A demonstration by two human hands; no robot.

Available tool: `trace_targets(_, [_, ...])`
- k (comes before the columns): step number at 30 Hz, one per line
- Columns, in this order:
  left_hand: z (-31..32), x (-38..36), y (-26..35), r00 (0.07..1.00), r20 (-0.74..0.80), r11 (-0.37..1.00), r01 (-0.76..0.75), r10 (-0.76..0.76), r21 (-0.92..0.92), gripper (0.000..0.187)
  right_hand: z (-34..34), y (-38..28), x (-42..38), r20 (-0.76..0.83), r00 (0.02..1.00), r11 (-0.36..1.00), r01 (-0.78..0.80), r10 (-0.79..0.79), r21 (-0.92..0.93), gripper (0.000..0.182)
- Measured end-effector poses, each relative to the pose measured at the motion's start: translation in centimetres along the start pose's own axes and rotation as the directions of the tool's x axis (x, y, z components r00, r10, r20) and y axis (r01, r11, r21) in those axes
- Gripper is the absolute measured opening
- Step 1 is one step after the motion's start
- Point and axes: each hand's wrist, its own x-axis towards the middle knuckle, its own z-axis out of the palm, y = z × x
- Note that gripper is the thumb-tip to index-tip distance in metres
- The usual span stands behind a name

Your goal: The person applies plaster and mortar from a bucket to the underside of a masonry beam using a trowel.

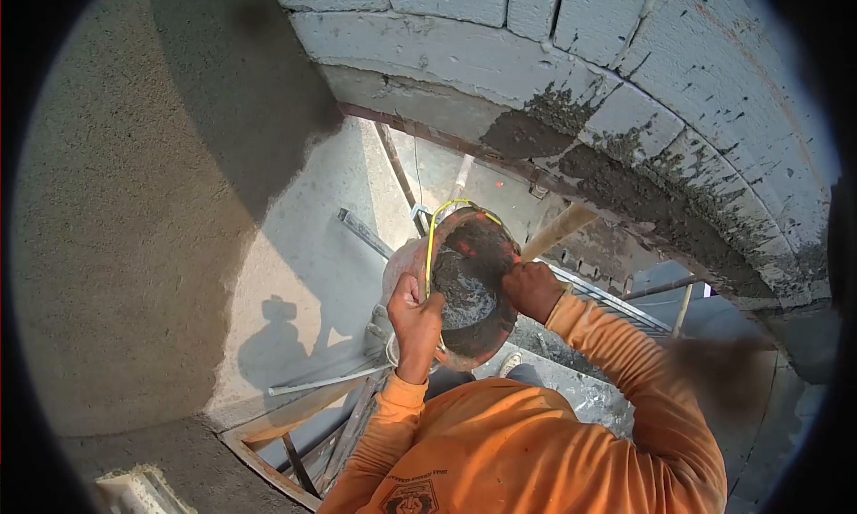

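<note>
The bucket (pixel 401 264) is in mid-view, its mouth tipped toward the camera, with wet grey mortar (pixel 462 288) inside and smeared over its inner wall. A yellow band (pixel 430 244) arcs along the left and top of its rim.

The left hand (pixel 416 325) is closed on the left side of the rim, thumb up and fingers curled, the wrist below it and the forearm rising from the bottom of the view. The right hand (pixel 533 290) is closed on the opposite side, knuckles outward, its forearm slanting in from the lower right with the elbow bent out. Both arms wear orange sleeves, bunched near the right wrist; an orange shirt (pixel 527 443) fills the space below the bucket, with a shoe (pixel 510 364) just above it.

Around and beneath the bucket are poles (pixel 561 230), a ladder-like metal piece (pixel 616 302) running off beyond the right hand, and a wooden frame (pixel 290 416) to the lower left. A curved block wall (pixel 571 77), splashed with mortar along its lower edge, crosses above and to the right. At left stands a wall (pixel 161 246), part dark, part pale, with shadows on it. A brown blur hides what lies beside the right forearm.
</note>
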Motion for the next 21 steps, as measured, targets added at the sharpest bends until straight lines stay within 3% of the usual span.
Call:
trace_targets(1, [0.1, -0.2, 0.0, 1.000, 0.001, 1.000, 0.003, -0.003, 0.007, 0.029, 1.2, 0.3, 0.2, 0.152, 0.987, 0.992, -0.077, 0.061, 0.104, 0.018])
trace_targets(2, [0.3, -0.3, 0.1, 1.000, 0.019, 1.000, 0.003, -0.003, 0.025, 0.028, 2.0, 1.0, -0.5, 0.149, 0.987, 0.992, -0.072, 0.056, 0.106, 0.018])
trace_targets(5, [-0.3, -0.5, 0.3, 1.000, 0.027, 0.998, -0.005, 0.003, 0.065, 0.027, 3.6, 3.1, -3.5, 0.163, 0.986, 0.844, -0.127, 0.047, 0.522, 0.036])
trace_targets(6, [-0.7, -0.7, 0.2, 1.000, -0.003, 0.999, 0.009, -0.009, 0.047, 0.028, 3.3, 3.0, -3.9, 0.158, 0.986, 0.847, -0.127, 0.052, 0.516, 0.036])
trace_targets(8, [-1.0, -1.1, 0.5, 0.999, -0.012, 0.998, 0.052, -0.053, -0.024, 0.029, 1.1, 3.5, -5.6, 0.119, 0.992, 0.723, -0.108, 0.036, 0.682, 0.034])
trace_targets(10, [-1.8, -1.6, 0.5, 0.996, -0.027, 0.993, 0.078, -0.081, -0.093, 0.031, -1.4, 4.2, -6.2, 0.160, 0.984, 0.706, -0.060, -0.076, 0.706, 0.031])
trace_targets(13, [-3.5, -2.0, -1.0, 0.995, -0.050, 0.990, 0.077, -0.083, -0.118, 0.032, -7.9, 4.9, -7.8, 0.232, 0.965, 0.643, -0.103, -0.119, 0.759, 0.029])
trace_targets(15, [-4.2, -2.1, -1.9, 0.995, -0.056, 0.989, 0.080, -0.088, -0.125, 0.032, -12.5, 5.4, -8.9, 0.365, 0.890, 0.569, -0.155, -0.274, 0.807, 0.030])
trace_targets(16, [-4.4, -2.2, -2.3, 0.992, -0.092, 0.992, 0.083, -0.091, -0.094, 0.032, -13.9, 5.7, -9.3, 0.363, 0.896, 0.573, -0.161, -0.258, 0.804, 0.030])
trace_targets(18, [-4.8, -2.4, -3.1, 0.989, -0.117, 0.994, 0.084, -0.091, -0.065, 0.033, -15.4, 6.4, -10.2, 0.525, 0.747, 0.239, -0.468, -0.408, 0.851, 0.033])
trace_targets(19, [-5.0, -2.5, -3.4, 0.984, -0.125, 0.991, 0.126, -0.131, -0.045, 0.033, -14.6, 7.3, -10.3, 0.513, 0.703, 0.185, -0.491, -0.492, 0.851, 0.035])
trace_targets(20, [-5.2, -2.6, -3.8, 0.977, -0.128, 0.986, 0.167, -0.169, -0.025, 0.034, -13.4, 8.2, -10.1, 0.515, 0.712, 0.184, -0.492, -0.478, 0.851, 0.035])
trace_targets(21, [-5.3, -2.7, -4.7, 0.984, -0.145, 0.994, 0.106, -0.101, 0.033, 0.034, -12.1, 9.2, -9.9, 0.521, 0.716, 0.088, -0.548, -0.465, 0.832, 0.036])
